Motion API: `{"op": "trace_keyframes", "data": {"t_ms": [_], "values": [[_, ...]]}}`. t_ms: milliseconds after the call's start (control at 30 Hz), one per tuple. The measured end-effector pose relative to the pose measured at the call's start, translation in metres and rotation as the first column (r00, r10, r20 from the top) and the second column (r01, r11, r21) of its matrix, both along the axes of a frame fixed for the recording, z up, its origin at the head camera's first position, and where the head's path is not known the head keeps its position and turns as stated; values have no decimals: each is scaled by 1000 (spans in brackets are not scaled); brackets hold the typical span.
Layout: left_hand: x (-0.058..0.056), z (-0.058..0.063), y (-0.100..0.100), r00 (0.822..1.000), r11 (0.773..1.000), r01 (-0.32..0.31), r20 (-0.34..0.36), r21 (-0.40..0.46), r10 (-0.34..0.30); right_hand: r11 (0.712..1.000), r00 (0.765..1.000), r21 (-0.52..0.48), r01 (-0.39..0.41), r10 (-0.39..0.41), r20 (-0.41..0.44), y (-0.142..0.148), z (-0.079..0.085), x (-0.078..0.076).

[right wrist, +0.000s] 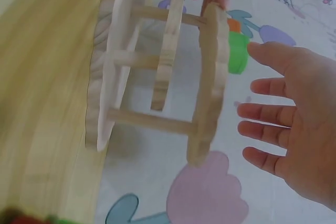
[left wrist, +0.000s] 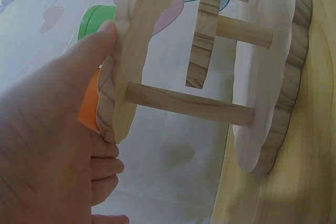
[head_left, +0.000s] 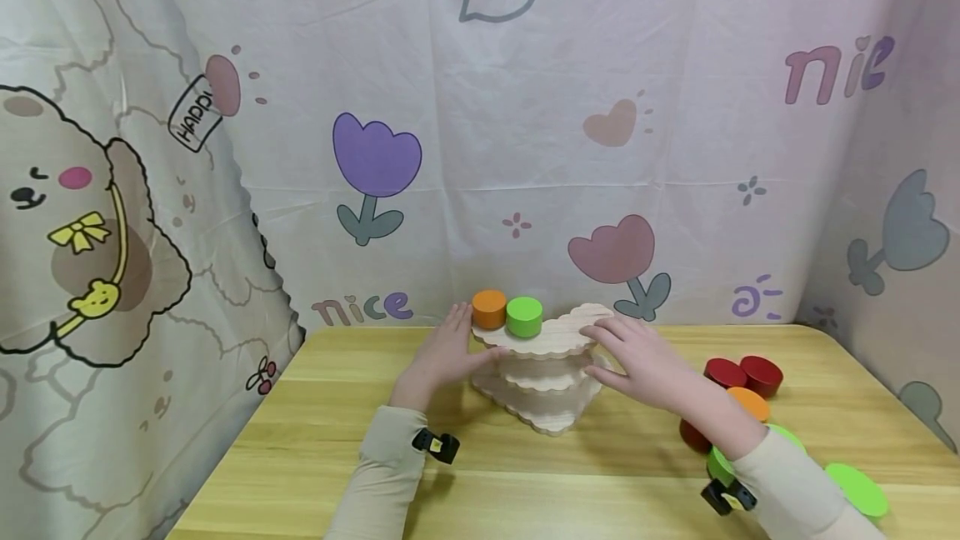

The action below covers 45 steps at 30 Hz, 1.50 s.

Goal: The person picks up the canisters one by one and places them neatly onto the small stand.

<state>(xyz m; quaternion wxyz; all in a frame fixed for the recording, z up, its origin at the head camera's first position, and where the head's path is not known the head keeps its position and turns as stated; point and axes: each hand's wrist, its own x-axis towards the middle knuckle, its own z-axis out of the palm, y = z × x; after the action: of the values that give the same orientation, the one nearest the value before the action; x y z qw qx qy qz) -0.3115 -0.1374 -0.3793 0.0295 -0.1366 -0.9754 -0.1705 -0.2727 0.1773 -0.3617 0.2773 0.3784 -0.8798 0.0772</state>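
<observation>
A tiered wooden stand [head_left: 558, 343] with scalloped boards joined by round dowels [left wrist: 189, 104] stands on the table. On the left of its top board sit an orange cylinder block [head_left: 489, 311] and, right beside it, a green cylinder block [head_left: 524, 317]. My left hand [head_left: 446, 357] is at the stand's left end, fingers extended next to the orange block, thumb tip at the top board's edge. Spread fingers mark my right hand [head_left: 645, 361] near the right end of that board; in the right wrist view this hand [right wrist: 299, 108] holds nothing, its palm facing the board.
At the right of the wooden table [head_left: 322, 457] lie red cylinders [head_left: 761, 376], an orange one [head_left: 748, 404] and a green one [head_left: 720, 467], partly behind my right forearm. A flat green piece [head_left: 858, 490] lies farther right. A printed curtain [head_left: 480, 107] hangs behind the table.
</observation>
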Motion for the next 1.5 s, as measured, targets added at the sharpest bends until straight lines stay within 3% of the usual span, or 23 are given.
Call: {"op": "trace_keyframes", "data": {"t_ms": [167, 567, 967, 1267, 1500], "values": [[2, 1, 1, 1000, 1000, -4, 10, 6, 4, 999, 999, -27, 32, -32, -8, 23, 0, 16], [1, 0, 1, 1000, 1000, -10, 17, 11, 10, 982, 980, -23, 185, -183, 82, 65, -14, 49], [1, 1, 1, 1000, 1000, -9, 23, 14, 9, 977, 975, 2, 213, -213, 63, 96, -32, 73], [0, 1, 0, 1000, 1000, -8, 24, 21, 8, 978, 978, 13, 207, -207, 27, 118, -46, 82], [0, 1, 0, 1000, 1000, -6, 18, 20, 6, 963, 956, 77, 257, -265, 126, 129, -52, 79]]}}
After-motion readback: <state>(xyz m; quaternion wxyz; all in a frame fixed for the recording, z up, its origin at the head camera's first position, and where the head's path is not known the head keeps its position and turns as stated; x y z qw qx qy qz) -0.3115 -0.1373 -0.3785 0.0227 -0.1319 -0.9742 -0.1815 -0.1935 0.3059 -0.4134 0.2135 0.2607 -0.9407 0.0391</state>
